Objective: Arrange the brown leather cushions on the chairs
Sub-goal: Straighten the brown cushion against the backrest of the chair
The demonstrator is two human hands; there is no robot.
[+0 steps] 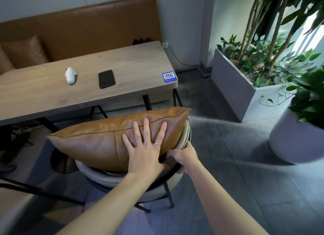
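A brown leather cushion [98, 140] lies across the seat of a round grey chair [185, 138], leaning on its curved backrest. My left hand [145, 147] rests flat on the cushion's right half, fingers spread, a ring on one finger. My right hand [184, 156] grips the chair's backrest rim at the cushion's lower right corner. A second brown cushion [24, 52] stands on the brown leather bench [87, 28] at the far left, behind the table.
A wooden table [131, 66] stands just beyond the chair, holding a black phone [106, 78], a white object [70, 75] and a QR sticker [169, 76]. A grey planter [245, 87] and a white pot [296, 140] stand right. Another table edge [10, 199] is at lower left.
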